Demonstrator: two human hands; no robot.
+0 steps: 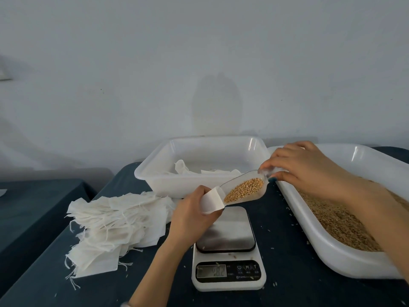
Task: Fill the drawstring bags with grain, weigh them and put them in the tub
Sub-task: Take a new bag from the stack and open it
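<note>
A small white drawstring bag is gripped by the left hand, with fingers and thumb curled round it, and is held above the far edge of the scale; its mouth is turned toward the lip of a clear scoop, which appears to be touched by it. The scoop is pinched at its handle by the curled fingers of the right hand and is tilted down toward the bag; a heap of golden grain is carried in it. More grain is spread in the long white tray at the right, over which the right forearm is stretched. Behind the scale a white tub is set; a few white bags are seen inside it, though whether they are filled cannot be told. A loose pile of empty bags is laid left of the scale on the dark blue cloth; stray grains are scattered there; the scale's digits are too blurred to be read.
</note>
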